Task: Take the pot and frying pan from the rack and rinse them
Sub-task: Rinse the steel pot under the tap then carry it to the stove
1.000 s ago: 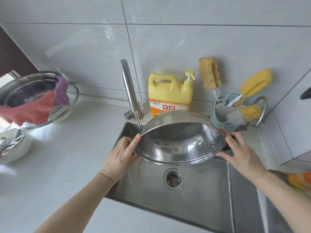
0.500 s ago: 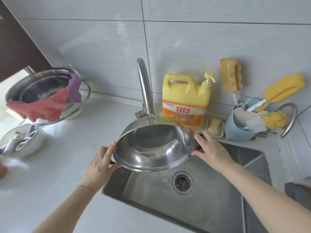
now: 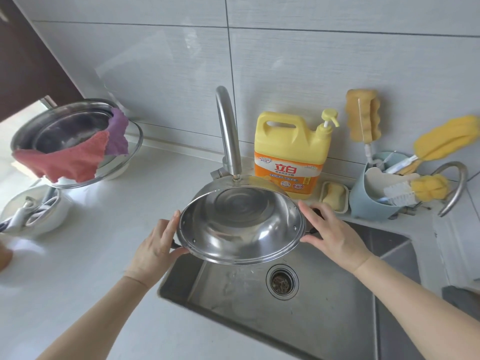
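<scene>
Head view: pot (image 3: 241, 224) has shifted left along the sink (image 3: 298, 307), now under the tap (image 3: 228, 131), tilted toward the viewer. Left hand (image 3: 155, 245) and right hand (image 3: 335, 232) clamp its side handles. Rinsing under way, judging by water below the rim.

Head-worn wide view, close above sink (image 3: 324, 320); forward, downward; edges perhaps distorted

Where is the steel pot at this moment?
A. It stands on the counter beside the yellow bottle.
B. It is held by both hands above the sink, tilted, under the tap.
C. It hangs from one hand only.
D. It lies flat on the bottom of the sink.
B: the left hand and the right hand each hold a side of the pot, tilted toward the camera above the sink, just below the tap.
</scene>
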Demonstrator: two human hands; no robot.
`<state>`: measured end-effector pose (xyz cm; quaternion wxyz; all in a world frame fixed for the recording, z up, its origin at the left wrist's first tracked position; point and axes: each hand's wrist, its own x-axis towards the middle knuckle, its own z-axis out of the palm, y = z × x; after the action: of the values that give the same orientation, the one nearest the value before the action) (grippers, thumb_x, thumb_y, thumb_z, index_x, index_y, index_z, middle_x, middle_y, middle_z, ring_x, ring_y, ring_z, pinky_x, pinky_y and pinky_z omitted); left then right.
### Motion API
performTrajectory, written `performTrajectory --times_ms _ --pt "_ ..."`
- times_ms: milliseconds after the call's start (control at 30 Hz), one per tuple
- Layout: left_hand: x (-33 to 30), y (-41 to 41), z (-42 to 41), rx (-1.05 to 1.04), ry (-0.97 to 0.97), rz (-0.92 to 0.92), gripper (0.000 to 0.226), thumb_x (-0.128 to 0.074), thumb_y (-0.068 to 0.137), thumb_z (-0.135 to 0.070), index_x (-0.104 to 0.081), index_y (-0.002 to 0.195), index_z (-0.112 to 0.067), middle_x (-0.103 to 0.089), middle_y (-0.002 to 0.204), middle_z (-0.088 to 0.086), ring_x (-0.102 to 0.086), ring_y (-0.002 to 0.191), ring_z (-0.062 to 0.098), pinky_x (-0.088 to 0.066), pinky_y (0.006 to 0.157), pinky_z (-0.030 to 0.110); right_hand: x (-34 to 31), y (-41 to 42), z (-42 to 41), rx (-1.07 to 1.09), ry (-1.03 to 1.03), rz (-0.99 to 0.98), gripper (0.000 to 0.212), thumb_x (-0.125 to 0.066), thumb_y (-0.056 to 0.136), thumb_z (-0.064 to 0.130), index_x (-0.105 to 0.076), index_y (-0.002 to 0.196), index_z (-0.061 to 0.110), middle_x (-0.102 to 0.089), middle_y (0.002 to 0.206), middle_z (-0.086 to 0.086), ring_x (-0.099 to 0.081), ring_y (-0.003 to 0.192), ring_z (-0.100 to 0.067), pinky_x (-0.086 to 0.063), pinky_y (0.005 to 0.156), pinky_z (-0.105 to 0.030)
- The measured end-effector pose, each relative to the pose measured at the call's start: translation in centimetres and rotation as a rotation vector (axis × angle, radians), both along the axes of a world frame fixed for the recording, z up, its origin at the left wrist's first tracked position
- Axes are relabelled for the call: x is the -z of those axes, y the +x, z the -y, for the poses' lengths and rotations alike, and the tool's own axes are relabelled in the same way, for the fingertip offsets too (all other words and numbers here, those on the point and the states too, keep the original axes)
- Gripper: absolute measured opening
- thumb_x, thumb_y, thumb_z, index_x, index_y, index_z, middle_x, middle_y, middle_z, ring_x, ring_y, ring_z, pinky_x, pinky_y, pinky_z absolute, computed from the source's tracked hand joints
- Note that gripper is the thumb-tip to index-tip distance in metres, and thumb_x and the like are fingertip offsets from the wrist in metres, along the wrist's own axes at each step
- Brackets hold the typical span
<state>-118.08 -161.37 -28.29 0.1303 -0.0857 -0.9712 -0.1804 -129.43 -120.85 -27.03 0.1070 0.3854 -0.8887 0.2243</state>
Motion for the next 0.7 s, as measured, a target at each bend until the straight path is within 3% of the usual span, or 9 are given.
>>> performTrajectory --times_ms 133,333,467,700 --pt "-0.4 -1.7 -2.7 0.054 -0.018 -0.035 0.137 -0.093 0.056 -0.020 0.001 0.155 -0.030 -0.052 0.088 0.014 -0.058 0.055 0.026 -0.048 0.040 0.034 0.0 0.2 -2.6 0.071 0.019 -0.003 0.133 -0.092 0.061 0.018 -0.002 0.155 0.038 -0.041 0.116 -0.005 -0.065 0.073 -0.030 -0.055 0.050 -0.040" --pt "-0.7 -2.8 -4.4 0.078 -0.050 -0.050 0.143 -0.096 0.051 -0.022 0.003 0.155 -0.027 -0.043 0.090 0.005 -0.053 0.059 0.026 -0.043 0.039 0.029 0.0 0.4 -4.5 0.108 0.020 0.019 0.131 -0.091 0.062 0.019 -0.001 0.154 0.043 -0.042 0.117 -0.005 -0.065 0.074 -0.030 -0.056 0.053 -0.040" --pt "-0.4 -2.0 -3.1 0.059 -0.023 -0.032 0.139 -0.094 0.055 -0.020 0.002 0.155 -0.031 -0.050 0.087 0.011 -0.058 0.058 0.025 -0.048 0.039 0.033 0.0 0.2 -3.1 0.074 0.020 0.008 0.130 -0.091 0.062 0.018 -0.002 0.155 0.039 -0.043 0.114 -0.005 -0.064 0.074 -0.026 -0.056 0.053 -0.039" --pt "-0.2 0.9 1.1 -0.063 0.018 0.026 0.126 -0.091 0.062 -0.024 -0.006 0.155 -0.030 -0.046 0.093 0.005 -0.061 0.054 0.019 -0.051 0.040 0.041 0.3 -0.5 1.4 -0.025 0.016 0.011 0.115 -0.089 0.067 0.016 -0.013 0.153 0.033 -0.051 0.116 -0.011 -0.063 0.084 -0.026 -0.056 0.059 -0.038"
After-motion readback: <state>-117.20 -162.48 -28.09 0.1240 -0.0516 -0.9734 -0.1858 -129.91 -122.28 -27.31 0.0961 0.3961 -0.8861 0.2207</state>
